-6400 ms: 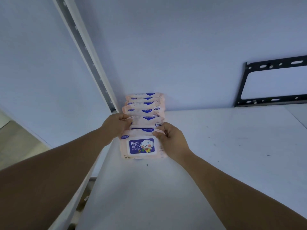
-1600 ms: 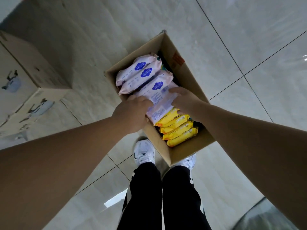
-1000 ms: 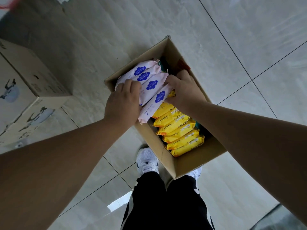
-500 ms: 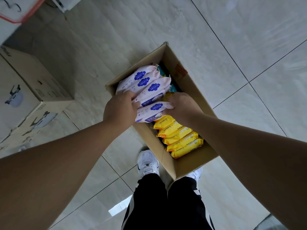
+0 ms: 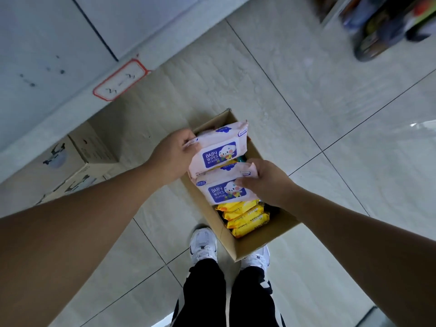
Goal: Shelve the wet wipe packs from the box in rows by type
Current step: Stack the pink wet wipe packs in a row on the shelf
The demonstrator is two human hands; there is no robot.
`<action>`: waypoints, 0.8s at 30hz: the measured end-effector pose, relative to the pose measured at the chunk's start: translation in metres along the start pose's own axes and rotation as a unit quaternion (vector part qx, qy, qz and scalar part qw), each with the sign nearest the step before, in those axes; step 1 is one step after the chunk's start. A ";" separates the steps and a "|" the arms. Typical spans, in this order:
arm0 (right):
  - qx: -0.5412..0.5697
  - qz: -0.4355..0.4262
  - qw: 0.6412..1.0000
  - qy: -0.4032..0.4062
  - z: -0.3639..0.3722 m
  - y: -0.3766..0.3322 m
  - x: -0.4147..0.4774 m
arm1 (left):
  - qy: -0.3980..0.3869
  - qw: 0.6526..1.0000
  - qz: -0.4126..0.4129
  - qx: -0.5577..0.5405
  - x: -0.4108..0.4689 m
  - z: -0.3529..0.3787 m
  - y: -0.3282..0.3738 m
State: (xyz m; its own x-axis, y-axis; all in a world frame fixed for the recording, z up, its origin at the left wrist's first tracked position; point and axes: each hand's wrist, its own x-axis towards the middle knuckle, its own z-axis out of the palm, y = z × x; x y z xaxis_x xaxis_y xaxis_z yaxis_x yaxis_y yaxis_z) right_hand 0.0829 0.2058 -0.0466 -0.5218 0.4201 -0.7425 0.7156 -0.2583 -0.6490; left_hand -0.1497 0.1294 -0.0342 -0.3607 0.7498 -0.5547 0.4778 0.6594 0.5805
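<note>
Plainly pale-pink wipe packs (image 5: 219,149), blue-labelled

yellow packs (image 5: 245,218) fill box (image 5: 238,251) near end, open floor (image 5: 330,161) right

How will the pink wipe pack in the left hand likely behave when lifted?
Probably soft, not stiff: the pink pack crinkles at the end where the left hand pinches it. Likely light, since one hand holds it above the box.
</note>
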 end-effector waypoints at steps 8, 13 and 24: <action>0.066 -0.045 0.996 -0.025 -0.074 -0.104 -0.101 | 0.026 0.998 0.044 -0.025 -0.047 -0.104 0.115; 0.116 -0.082 0.989 -0.038 -0.107 -0.169 -0.189 | 0.049 0.994 0.092 -0.043 -0.093 -0.176 0.197; 0.132 -0.273 0.950 0.072 -0.168 -0.326 -0.361 | 0.096 0.978 0.182 -0.037 -0.237 -0.339 0.350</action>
State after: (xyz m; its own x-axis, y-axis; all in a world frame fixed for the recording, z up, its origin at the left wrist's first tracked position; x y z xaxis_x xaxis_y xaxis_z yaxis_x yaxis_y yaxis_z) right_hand 0.1162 0.2843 0.4611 -0.6994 0.6639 -0.2648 0.2044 -0.1693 -0.9642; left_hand -0.1687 0.2017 0.5029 -0.3243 0.9276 -0.1853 0.5458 0.3435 0.7643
